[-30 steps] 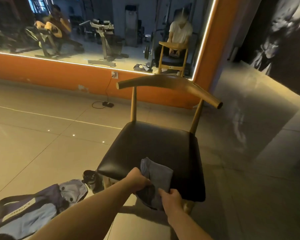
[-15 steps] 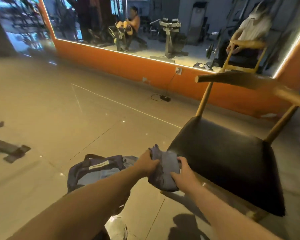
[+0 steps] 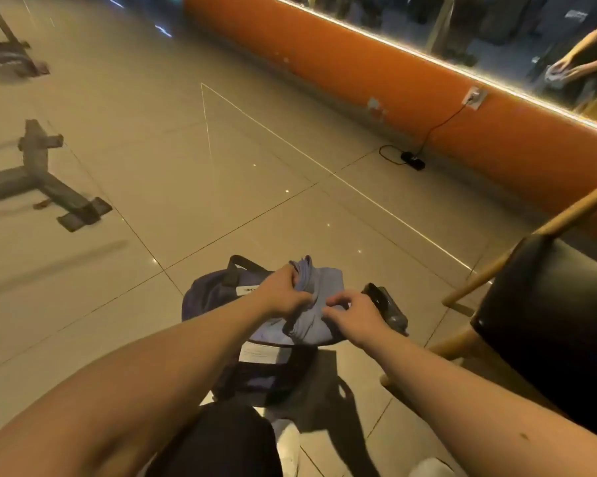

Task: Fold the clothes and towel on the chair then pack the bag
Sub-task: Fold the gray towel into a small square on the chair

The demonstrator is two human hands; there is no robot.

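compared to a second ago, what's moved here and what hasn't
The folded blue cloth went from the front edge of the chair left and down to over the bag on the floor. The left hand and right hand kept hold of it throughout. Chair, bag and the dark bottle beside the bag stayed put.

One camera only, worn on the person's head, wide-angle, facing forward and steeply down. The forearms fill the lower edge, close to the lens; left hand (image 3: 283, 294) and right hand (image 3: 355, 316) meet mid-frame on the folded cloth (image 3: 321, 278) above the bag (image 3: 206, 299), the chair (image 3: 548, 304) cuts the right edge, tiled floor (image 3: 221, 166) stretches beyond
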